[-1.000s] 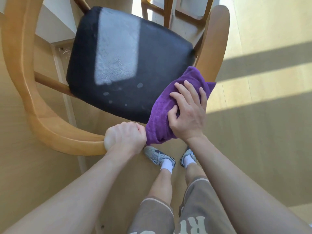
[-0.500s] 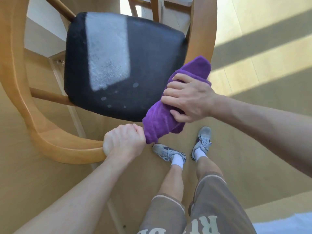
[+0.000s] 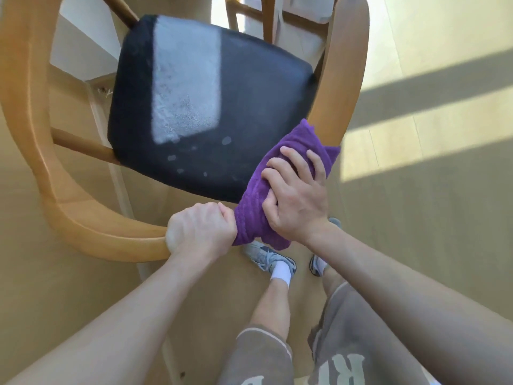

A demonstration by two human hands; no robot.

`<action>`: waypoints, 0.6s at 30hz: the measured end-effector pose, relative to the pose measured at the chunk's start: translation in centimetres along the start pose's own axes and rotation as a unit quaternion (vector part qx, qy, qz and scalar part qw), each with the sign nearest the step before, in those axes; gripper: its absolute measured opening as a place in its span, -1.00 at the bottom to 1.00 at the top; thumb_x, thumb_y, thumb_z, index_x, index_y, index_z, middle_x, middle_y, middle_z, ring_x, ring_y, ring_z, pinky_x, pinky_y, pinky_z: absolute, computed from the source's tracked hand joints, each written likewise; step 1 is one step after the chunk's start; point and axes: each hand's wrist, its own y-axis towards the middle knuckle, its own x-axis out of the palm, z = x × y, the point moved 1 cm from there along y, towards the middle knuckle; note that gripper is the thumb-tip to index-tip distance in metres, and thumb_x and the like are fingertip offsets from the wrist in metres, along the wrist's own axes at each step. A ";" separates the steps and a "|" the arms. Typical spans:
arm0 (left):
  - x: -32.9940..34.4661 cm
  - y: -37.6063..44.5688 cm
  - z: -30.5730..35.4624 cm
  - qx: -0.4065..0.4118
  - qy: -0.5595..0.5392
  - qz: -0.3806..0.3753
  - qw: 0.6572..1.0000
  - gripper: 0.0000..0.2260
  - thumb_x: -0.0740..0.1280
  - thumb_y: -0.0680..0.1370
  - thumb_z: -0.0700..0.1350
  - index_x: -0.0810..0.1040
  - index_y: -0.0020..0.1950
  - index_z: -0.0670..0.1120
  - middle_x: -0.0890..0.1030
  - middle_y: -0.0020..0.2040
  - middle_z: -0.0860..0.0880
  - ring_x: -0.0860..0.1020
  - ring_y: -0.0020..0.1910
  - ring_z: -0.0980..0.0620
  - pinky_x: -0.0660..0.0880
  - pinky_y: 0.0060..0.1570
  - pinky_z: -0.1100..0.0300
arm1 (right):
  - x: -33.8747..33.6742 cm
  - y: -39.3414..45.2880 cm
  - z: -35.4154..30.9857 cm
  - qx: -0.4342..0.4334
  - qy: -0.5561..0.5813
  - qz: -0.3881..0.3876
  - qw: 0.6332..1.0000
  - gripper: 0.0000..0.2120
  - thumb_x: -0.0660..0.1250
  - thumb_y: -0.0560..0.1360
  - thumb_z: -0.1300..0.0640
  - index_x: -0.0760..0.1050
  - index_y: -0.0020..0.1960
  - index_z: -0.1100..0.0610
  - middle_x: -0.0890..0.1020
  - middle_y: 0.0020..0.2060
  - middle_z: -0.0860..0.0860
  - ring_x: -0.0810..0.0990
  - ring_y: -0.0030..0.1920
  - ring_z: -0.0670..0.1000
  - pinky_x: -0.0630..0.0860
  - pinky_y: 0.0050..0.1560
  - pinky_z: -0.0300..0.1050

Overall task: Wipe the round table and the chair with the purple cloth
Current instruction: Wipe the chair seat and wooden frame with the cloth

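The chair [image 3: 41, 151] fills most of the view, its curved wooden frame sweeping round a black padded seat [image 3: 211, 107] that carries a pale sunlit patch and a few light specks near its front edge. The purple cloth [image 3: 266, 195] is draped over the frame's rail at the seat's right front corner, bunched round the wood and touching the seat edge. The step in hand looks like wiping that curved rail: to do it well, the cloth should stay wrapped round the wood so top and sides are covered in one pass, sliding along the curve with steady pressure rather than dabbing, and the specks on the seat still want a pass. The left hand [image 3: 200, 232] is clenched round the rail just beside the cloth, bracing the chair, and it will need to shift for its own patch of wood to be wiped. The right hand [image 3: 297, 201] lies over the cloth with fingers spread and bent, pressing and grasping it against the rail. Against half a second ago, the right hand and cloth have slid down the rail toward the left hand, now touching it, and the right forearm comes in from below rather than from the side; the left hand's hold is unchanged. The round table is not in view.
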 end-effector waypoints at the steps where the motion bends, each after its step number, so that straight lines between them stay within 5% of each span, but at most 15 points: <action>1: 0.0 -0.1 0.0 0.001 -0.005 0.004 1.000 -0.56 0.01 0.69 0.08 0.53 -0.23 -0.04 0.50 -0.33 0.01 0.53 -0.33 0.00 0.56 -0.30 0.18 | -0.1 -0.1 0.6 -0.048 -0.018 -0.019 0.999 -0.71 0.22 0.46 0.07 0.63 0.06 0.13 0.65 0.12 0.02 0.50 0.36 0.15 0.20 0.50 0.23; 10: 1.2 -0.8 -0.6 0.099 -0.124 0.139 0.978 -0.57 0.08 0.65 0.03 0.50 -0.34 -0.10 0.51 -0.48 -0.06 0.45 -0.56 -0.13 0.42 -0.52 0.17 | -0.9 2.8 1.2 -0.179 -0.066 -0.100 0.976 -0.80 0.13 0.50 0.05 0.40 -0.20 0.14 0.51 -0.25 0.07 0.49 -0.15 0.17 0.35 0.32 0.14; 13: 1.2 -1.0 0.6 0.133 -0.147 0.140 0.970 -0.55 0.06 0.63 0.19 0.44 -0.28 -0.07 0.52 -0.40 -0.02 0.42 -0.47 -0.11 0.23 -0.43 0.16 | -1.1 4.6 0.5 -0.202 -0.080 -0.164 0.962 -0.75 0.06 0.52 0.02 0.27 -0.29 0.10 0.51 -0.32 0.06 0.43 -0.25 0.16 0.36 0.08 0.10; 18: 2.3 -2.6 2.2 0.089 -0.160 0.115 0.976 -0.42 0.23 0.48 0.42 0.52 0.08 -0.09 0.56 -0.05 -0.01 0.50 -0.07 -0.08 0.38 -0.06 0.06 | -0.4 8.3 -0.2 -0.261 -0.088 -0.323 0.905 -0.62 -0.03 0.56 -0.03 0.33 -0.36 0.07 0.52 -0.32 0.03 0.47 -0.22 0.14 0.23 -0.10 0.01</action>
